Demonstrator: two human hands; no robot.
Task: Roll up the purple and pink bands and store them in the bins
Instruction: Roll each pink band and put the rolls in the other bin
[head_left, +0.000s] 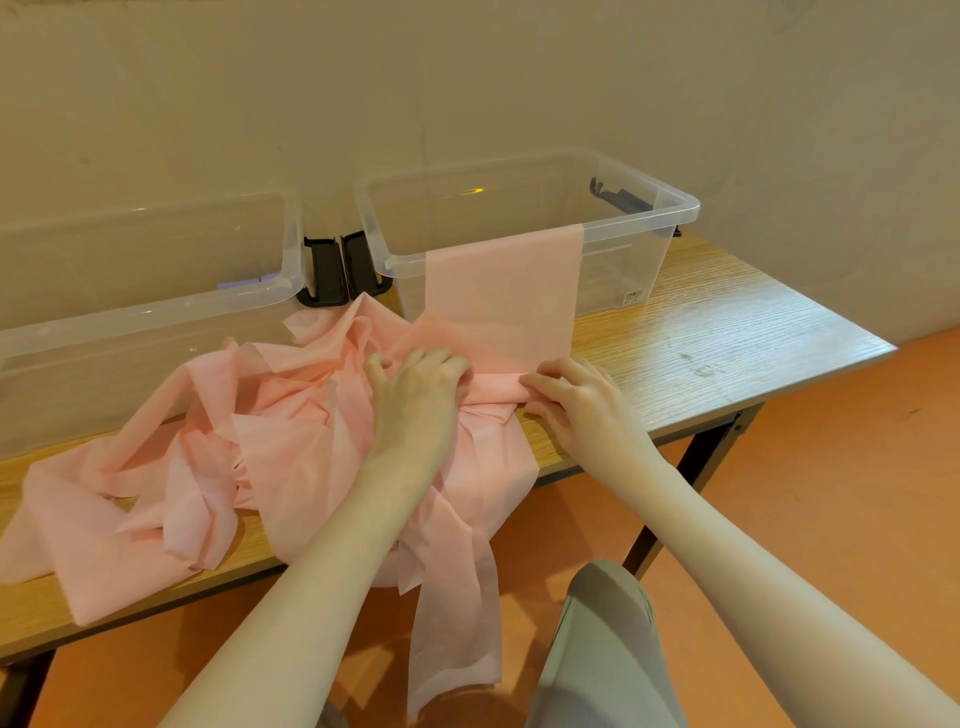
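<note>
A long pink band (291, 447) lies in a loose heap across the wooden table (727, 332). One flat stretch of it hangs over the front rim of the right clear bin (644, 208) and runs down to a small rolled part between my hands. My left hand (415, 395) presses on the left end of that roll with curled fingers. My right hand (576, 400) pinches its right end. A strip of the band hangs off the table's front edge. The left clear bin (156, 306) shows a bit of purple inside.
Black latches (337, 270) sit between the two bins. A beige wall stands close behind them. The table's right end lies beyond the right bin. Orange floor and my grey-clad knee (608, 644) are below the table edge.
</note>
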